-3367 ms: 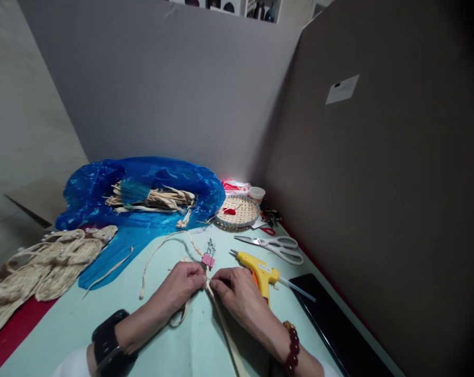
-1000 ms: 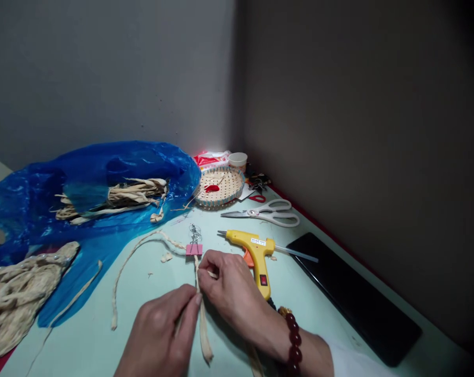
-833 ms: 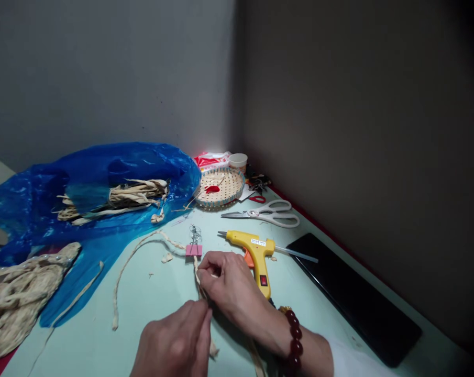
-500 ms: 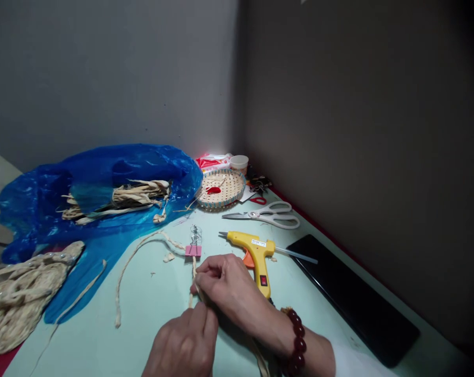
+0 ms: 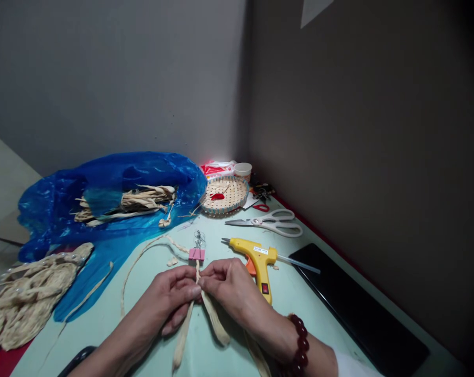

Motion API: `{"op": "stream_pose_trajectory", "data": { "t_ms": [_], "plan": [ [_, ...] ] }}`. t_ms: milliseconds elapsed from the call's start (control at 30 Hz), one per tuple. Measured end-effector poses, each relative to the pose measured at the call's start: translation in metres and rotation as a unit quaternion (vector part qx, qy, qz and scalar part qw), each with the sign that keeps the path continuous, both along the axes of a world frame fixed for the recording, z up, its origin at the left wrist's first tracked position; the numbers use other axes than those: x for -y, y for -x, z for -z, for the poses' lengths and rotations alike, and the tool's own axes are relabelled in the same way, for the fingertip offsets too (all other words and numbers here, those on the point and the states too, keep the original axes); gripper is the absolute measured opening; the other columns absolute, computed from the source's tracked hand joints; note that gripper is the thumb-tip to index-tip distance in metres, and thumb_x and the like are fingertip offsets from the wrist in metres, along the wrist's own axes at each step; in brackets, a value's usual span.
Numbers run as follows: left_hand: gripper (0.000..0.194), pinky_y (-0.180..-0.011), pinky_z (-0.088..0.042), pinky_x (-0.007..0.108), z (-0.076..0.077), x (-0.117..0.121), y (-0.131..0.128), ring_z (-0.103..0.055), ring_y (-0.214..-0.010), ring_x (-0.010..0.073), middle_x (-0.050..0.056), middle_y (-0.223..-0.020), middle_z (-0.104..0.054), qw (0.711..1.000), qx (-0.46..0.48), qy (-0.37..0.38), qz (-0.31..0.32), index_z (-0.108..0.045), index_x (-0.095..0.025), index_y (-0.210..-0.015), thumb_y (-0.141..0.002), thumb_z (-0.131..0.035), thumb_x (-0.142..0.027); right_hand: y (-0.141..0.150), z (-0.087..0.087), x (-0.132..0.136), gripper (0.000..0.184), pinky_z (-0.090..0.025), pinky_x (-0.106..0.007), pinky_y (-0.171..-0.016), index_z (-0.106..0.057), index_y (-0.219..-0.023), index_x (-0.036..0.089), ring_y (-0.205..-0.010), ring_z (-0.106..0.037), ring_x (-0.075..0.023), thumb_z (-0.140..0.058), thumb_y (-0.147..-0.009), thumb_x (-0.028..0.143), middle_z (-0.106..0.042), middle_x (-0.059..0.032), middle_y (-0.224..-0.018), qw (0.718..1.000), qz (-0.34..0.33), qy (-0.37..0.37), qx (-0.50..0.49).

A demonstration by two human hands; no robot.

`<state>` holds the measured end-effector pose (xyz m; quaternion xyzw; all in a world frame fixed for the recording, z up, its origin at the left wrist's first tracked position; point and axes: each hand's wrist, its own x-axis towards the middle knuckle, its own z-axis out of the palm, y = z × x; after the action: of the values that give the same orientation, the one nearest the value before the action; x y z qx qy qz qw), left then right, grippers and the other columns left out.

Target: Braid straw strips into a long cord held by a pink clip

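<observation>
My left hand [image 5: 172, 298] and my right hand [image 5: 227, 285] meet at the middle of the table, each pinching pale straw strips [image 5: 217, 324] just below a pink binder clip [image 5: 196, 254]. The clip holds the braided end of the strips. Loose strip ends trail toward me from between my fingers. A thin braided cord [image 5: 142, 254] curves away to the left of the clip. My right wrist wears a dark red bead bracelet [image 5: 299, 345].
A yellow glue gun [image 5: 256, 256] lies right of my hands, white scissors [image 5: 276, 225] behind it, a black flat device [image 5: 358, 309] along the right wall. A blue plastic bag [image 5: 103, 204] with straw, a round woven tray [image 5: 224, 193] and woven straw pieces [image 5: 28, 293] sit left and back.
My left hand has moved up from the near edge to meet my right hand below the clip. The camera view shifted slightly left.
</observation>
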<state>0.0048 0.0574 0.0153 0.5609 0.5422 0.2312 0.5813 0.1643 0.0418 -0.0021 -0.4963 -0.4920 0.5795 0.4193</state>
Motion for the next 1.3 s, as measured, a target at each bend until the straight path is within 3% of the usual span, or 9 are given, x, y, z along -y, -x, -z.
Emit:
{"op": "stream_pose_trajectory", "data": {
  "t_ms": [67, 200, 533, 767, 900, 1033, 1133, 1300],
  "plan": [
    [0.038, -0.031, -0.013, 0.014, 0.008, -0.002, -0.002, -0.024, -0.032, -0.0004, -0.005, -0.062, -0.059, 0.997, 0.06, 0.052, 0.014, -0.053, -0.018, -0.091, -0.071, -0.07, -0.045, -0.001, 0.001, 0.0, 0.015, -0.035, -0.019, -0.051, -0.07, -0.073, 0.012, -0.056, -0.055, -0.0115, -0.057, -0.074, 0.018, -0.066, -0.0022, -0.062, 0.999, -0.003, -0.016, 0.04],
    [0.034, -0.031, -0.015, 0.013, 0.015, 0.002, -0.003, -0.024, -0.032, -0.0001, -0.007, -0.055, -0.055, 0.997, 0.062, 0.051, -0.002, -0.053, -0.017, -0.087, -0.071, -0.071, -0.042, -0.003, -0.002, 0.002, 0.02, -0.033, -0.021, -0.055, -0.07, -0.065, 0.016, -0.06, -0.055, -0.0126, -0.053, -0.075, 0.015, -0.066, -0.0019, -0.06, 0.981, -0.007, -0.077, 0.18],
    [0.025, -0.042, -0.019, 0.018, 0.019, 0.005, -0.003, -0.029, -0.043, 0.0061, -0.009, -0.051, -0.038, 0.998, -0.012, -0.034, -0.042, -0.056, -0.017, -0.068, -0.079, -0.06, -0.038, -0.002, -0.01, 0.012, 0.019, -0.023, -0.024, -0.052, -0.063, -0.066, 0.017, -0.053, -0.044, -0.0113, -0.051, -0.081, 0.015, -0.06, -0.0014, -0.059, 0.931, -0.022, -0.138, 0.337],
    [0.025, -0.053, -0.031, 0.02, 0.021, 0.006, -0.002, -0.038, -0.058, 0.0121, -0.005, -0.059, -0.041, 0.994, -0.039, -0.091, -0.045, -0.054, -0.018, -0.062, -0.078, -0.06, -0.037, -0.009, -0.014, 0.012, 0.025, -0.018, -0.027, -0.052, -0.049, -0.057, 0.018, -0.047, -0.03, -0.01, -0.049, -0.082, 0.017, -0.052, -0.0005, -0.053, 0.886, -0.037, -0.192, 0.421],
    [0.026, -0.049, -0.027, 0.02, 0.017, 0.007, -0.004, -0.034, -0.056, 0.012, -0.006, -0.057, -0.036, 0.994, -0.041, -0.086, -0.051, -0.049, -0.02, -0.06, -0.077, -0.058, -0.037, -0.013, -0.021, 0.017, 0.025, -0.019, -0.029, -0.052, -0.046, -0.056, 0.018, -0.047, -0.033, -0.0112, -0.047, -0.082, 0.017, -0.051, -0.0018, -0.052, 0.859, -0.051, -0.202, 0.467],
    [0.023, -0.052, -0.029, 0.021, 0.013, 0.008, -0.008, -0.035, -0.06, 0.0126, -0.006, -0.059, -0.037, 0.995, -0.041, -0.079, -0.054, -0.049, -0.019, -0.06, -0.077, -0.057, -0.032, -0.008, -0.025, 0.033, 0.02, -0.023, -0.03, -0.052, -0.052, -0.066, 0.02, -0.053, -0.046, -0.015, -0.044, -0.084, 0.017, -0.057, -0.0036, -0.059, 0.844, -0.072, -0.223, 0.483],
    [0.022, -0.053, -0.027, 0.021, 0.011, 0.009, -0.009, -0.032, -0.058, 0.0116, -0.007, -0.058, -0.035, 0.996, -0.021, -0.066, -0.055, -0.048, -0.019, -0.06, -0.077, -0.056, -0.031, 0.001, -0.023, 0.041, 0.013, -0.026, -0.031, -0.054, -0.058, -0.081, 0.018, -0.062, -0.056, -0.0191, -0.047, -0.078, 0.012, -0.065, -0.0059, -0.072, 0.814, -0.117, -0.267, 0.502],
    [0.028, -0.054, -0.03, 0.022, 0.013, 0.012, -0.007, -0.036, -0.056, 0.0111, -0.005, -0.056, -0.041, 0.996, 0.068, -0.004, -0.05, -0.055, -0.016, -0.062, -0.079, -0.059, -0.038, 0.014, -0.014, 0.042, 0.026, -0.029, -0.03, -0.049, -0.058, -0.093, 0.012, -0.061, -0.059, -0.0216, -0.055, -0.067, 0.01, -0.066, -0.0102, -0.074, 0.736, -0.183, -0.342, 0.554]
  ]
}}
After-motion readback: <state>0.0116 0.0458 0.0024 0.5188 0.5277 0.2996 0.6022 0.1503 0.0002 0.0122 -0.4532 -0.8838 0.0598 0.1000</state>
